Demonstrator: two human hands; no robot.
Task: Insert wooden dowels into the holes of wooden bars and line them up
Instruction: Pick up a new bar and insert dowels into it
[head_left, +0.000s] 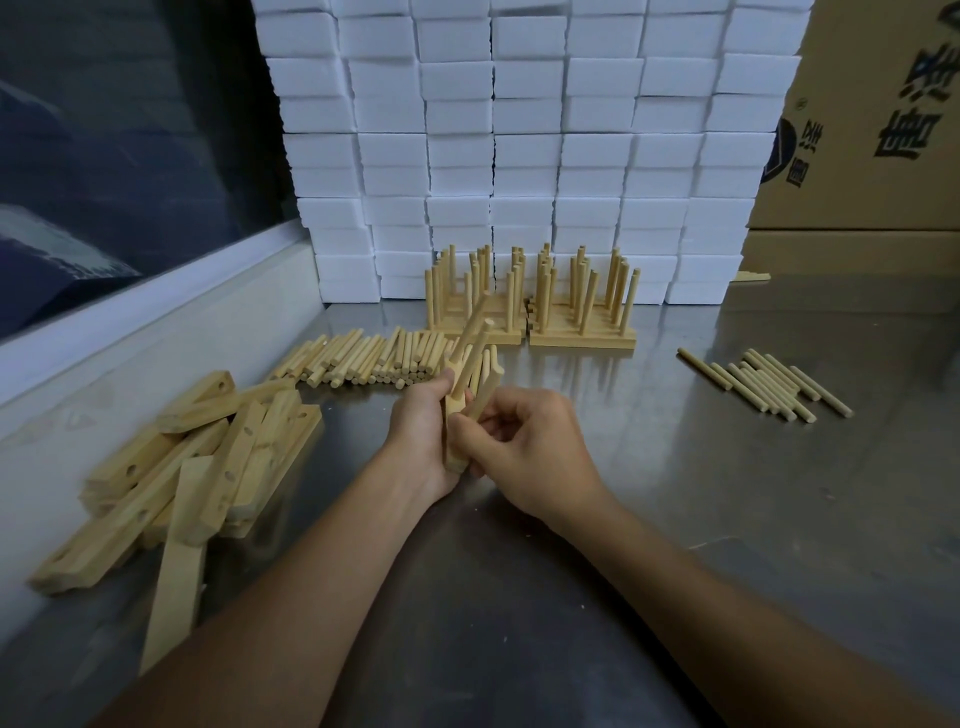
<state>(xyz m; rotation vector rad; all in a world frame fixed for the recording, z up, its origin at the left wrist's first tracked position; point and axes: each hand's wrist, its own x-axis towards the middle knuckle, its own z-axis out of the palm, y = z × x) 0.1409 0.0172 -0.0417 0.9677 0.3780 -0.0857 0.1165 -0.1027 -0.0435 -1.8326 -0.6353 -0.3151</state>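
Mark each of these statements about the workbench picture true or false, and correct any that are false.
1. The left hand grips a wooden bar with dowels in it. True.
2. The finished bars stand at the back, before the white foam blocks. True.
3. The pile of empty bars lies on the person's right. False: it lies on the left.
4. The right hand rests flat on the table. False: it pinches a dowel at the bar.
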